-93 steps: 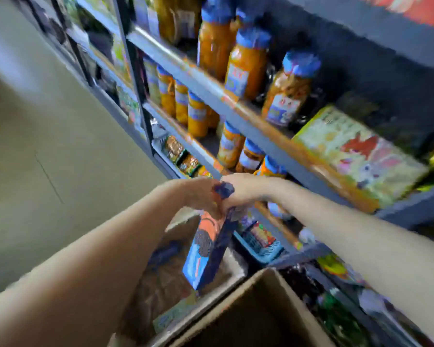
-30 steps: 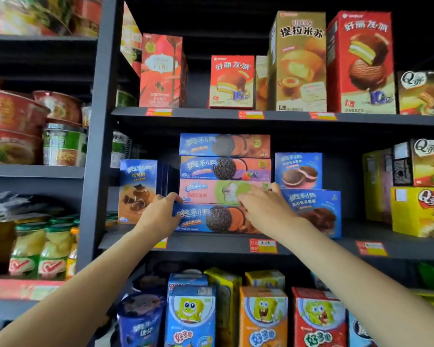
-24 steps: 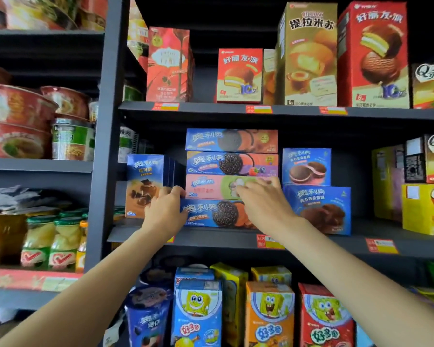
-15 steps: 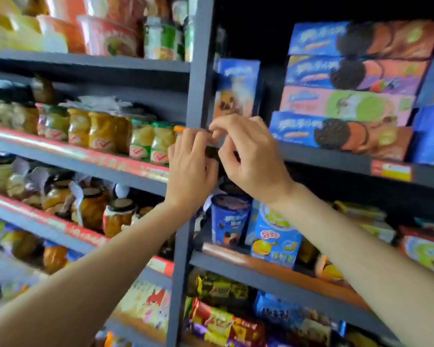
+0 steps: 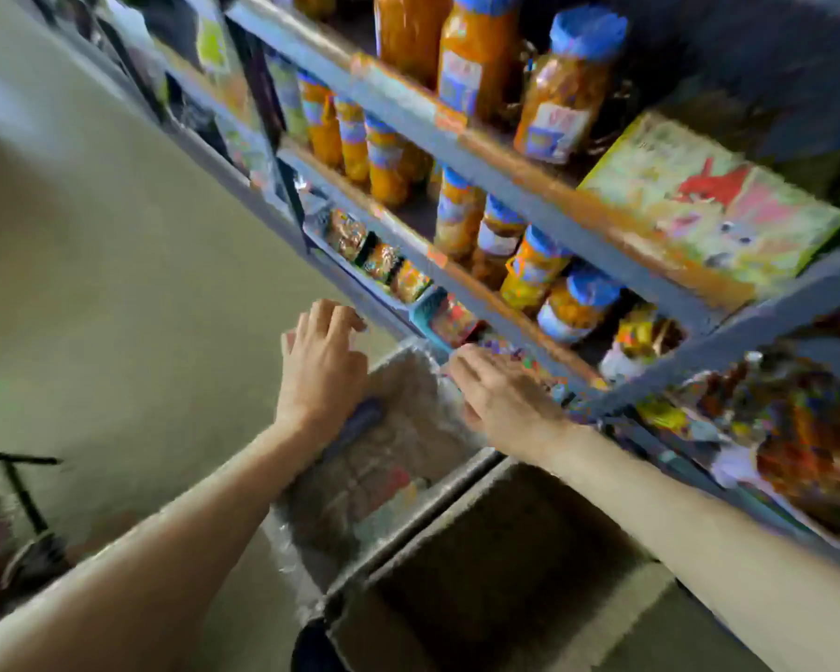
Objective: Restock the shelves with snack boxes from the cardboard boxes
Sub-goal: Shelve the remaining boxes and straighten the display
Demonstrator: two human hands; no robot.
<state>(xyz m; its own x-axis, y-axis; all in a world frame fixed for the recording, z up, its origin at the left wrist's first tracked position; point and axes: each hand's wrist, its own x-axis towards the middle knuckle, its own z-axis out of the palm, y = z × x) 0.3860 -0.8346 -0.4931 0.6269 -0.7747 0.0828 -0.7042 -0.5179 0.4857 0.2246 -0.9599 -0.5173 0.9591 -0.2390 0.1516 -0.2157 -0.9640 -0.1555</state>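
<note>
Both hands (image 5: pixel 323 366) (image 5: pixel 503 397), fingers loosely apart (holding nothing), over cardboard box (image 5: pixel 384 458).

Blurred frame. Left hand (image 5: pixel 322 363) and right hand (image 5: pixel 500 397), fingers loosely extended and holding nothing, hang above an open brown cardboard box (image 5: pixel 384 458) lined with clear plastic. Beyond the fingertips: grey metal shelving (image 5: pixel 515 191) bearing blue-capped orange jars (image 5: pixel 568 84). A second cardboard box (image 5: pixel 505 574) sits nearer, below the wrists.

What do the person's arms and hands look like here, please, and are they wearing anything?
Both forearms are bare with no sleeves in view. The left hand and right hand wear no gloves, and no watch, bracelet or ring shows, though the picture is blurred.
</note>
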